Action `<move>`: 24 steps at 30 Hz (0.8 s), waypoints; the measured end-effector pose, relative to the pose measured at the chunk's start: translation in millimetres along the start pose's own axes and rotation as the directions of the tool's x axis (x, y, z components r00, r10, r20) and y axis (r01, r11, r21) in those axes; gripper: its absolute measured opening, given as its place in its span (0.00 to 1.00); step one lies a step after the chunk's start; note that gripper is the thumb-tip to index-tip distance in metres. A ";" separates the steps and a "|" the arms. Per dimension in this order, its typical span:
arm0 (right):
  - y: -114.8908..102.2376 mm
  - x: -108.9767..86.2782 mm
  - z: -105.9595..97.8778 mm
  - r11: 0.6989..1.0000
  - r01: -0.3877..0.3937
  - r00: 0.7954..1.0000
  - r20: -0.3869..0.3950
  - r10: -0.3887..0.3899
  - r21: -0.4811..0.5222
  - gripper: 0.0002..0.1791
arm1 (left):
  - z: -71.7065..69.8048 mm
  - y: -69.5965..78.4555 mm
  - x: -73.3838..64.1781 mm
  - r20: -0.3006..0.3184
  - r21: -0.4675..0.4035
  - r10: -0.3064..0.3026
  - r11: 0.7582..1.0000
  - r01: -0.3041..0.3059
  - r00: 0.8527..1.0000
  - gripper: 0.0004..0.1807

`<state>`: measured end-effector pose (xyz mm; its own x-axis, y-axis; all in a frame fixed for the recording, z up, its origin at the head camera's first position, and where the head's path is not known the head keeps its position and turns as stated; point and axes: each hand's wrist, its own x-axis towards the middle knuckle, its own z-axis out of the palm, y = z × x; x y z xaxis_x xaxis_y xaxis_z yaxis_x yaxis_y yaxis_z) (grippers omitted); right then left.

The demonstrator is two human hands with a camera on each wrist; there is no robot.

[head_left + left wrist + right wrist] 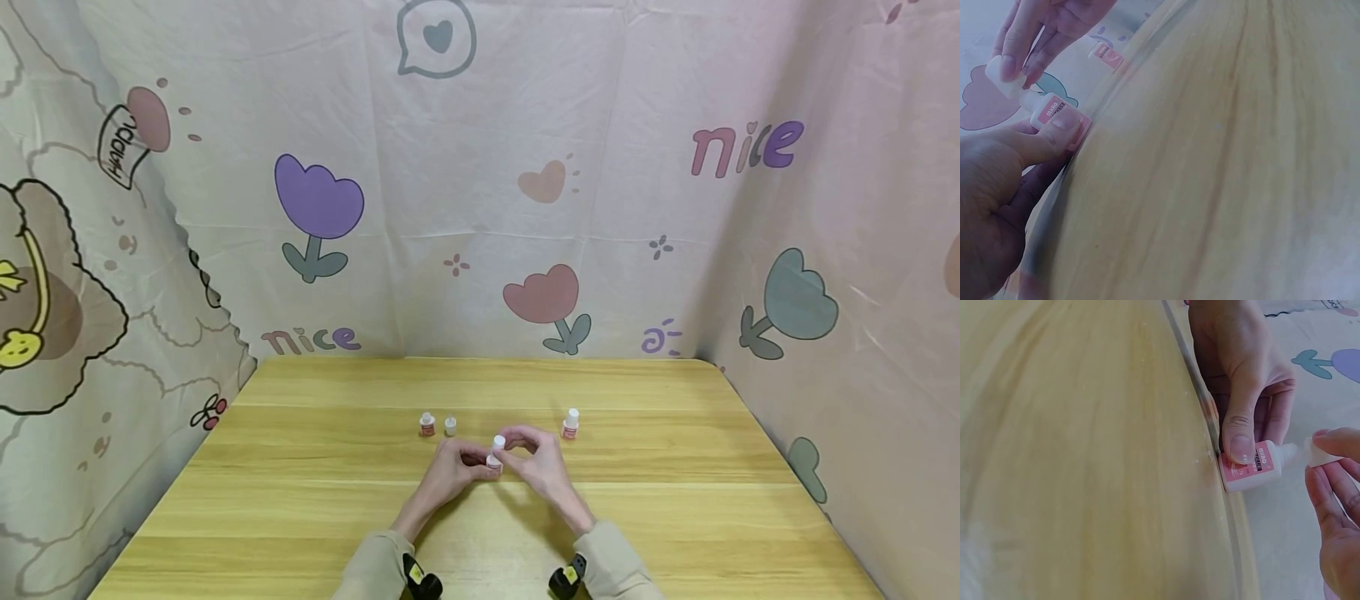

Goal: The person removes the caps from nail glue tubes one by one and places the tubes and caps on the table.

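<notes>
A small white bottle (1263,478) with a pink label is pinched by my left hand (452,469) between thumb and fingers, low over the table. My right hand (538,460) pinches a white tapered cap (1005,76) just above the bottle's neck. In the right wrist view the pale nozzle (1289,450) shows between bottle and cap. Further back on the left stands an uncapped bottle (427,425) of the same kind, with a loose white cap (451,427) beside it.
Back right on the wooden table (315,500) stands another labelled bottle (571,425), its tall white cap on. A printed cloth (450,183) hangs behind the table and along its sides.
</notes>
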<state>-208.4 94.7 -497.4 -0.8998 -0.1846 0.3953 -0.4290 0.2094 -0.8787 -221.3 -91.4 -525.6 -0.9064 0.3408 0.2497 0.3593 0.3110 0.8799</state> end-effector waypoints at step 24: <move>4.2 1.6 -3.8 0.979 -0.030 0.999 -0.036 0.038 0.201 0.13 | 1.4 -2.5 -0.2 -0.016 -0.044 -0.005 0.999 0.004 1.000 0.09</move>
<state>-211.9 98.9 -499.4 -0.9176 -0.1422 0.3712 -0.3773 0.0176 -0.9259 -221.6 -91.1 -528.3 -0.9115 0.3253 0.2516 0.3453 0.2730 0.8979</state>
